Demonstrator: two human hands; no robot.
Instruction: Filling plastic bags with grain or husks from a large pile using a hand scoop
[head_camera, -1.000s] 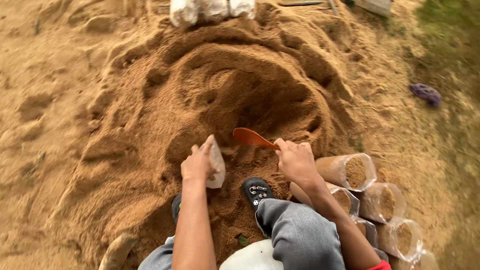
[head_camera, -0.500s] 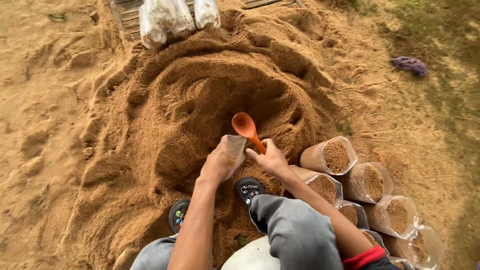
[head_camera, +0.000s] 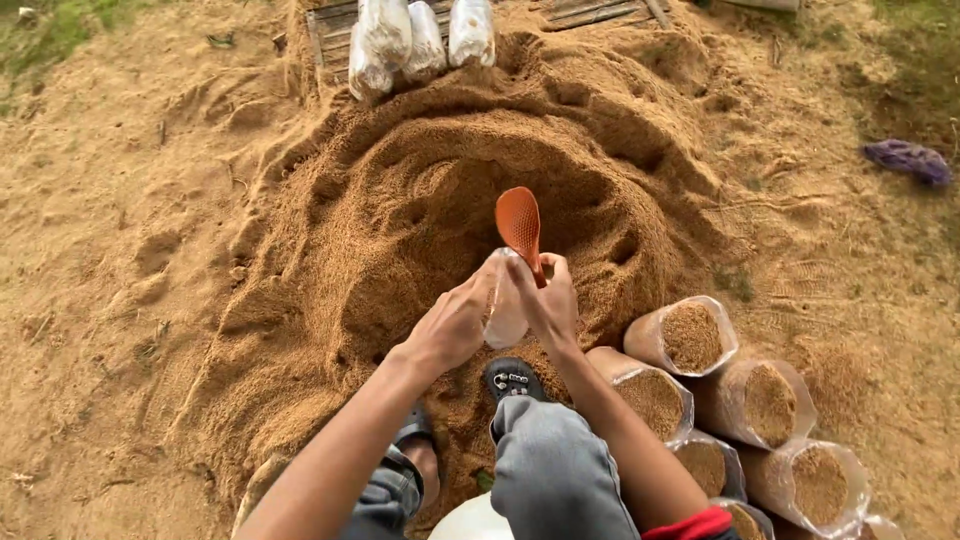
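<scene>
Two hands meet on one clear plastic bag (head_camera: 505, 315), held over the near slope of the sawdust mound (head_camera: 330, 250). Left hand (head_camera: 452, 325): fingers pinched on the bag's mouth edge. Right hand (head_camera: 548, 300): fingers clenched round the opposite edge together with the handle of an orange scoop (head_camera: 519, 222), blade raised toward the mound's hollow. Bag: thin, limp film, likely light and slippery while unfilled; best gripped at the rim, both sides. Filled bags (head_camera: 690, 338): several, right of the mound, open-topped. Packed bags (head_camera: 420, 40): beyond the mound, on slats.
</scene>
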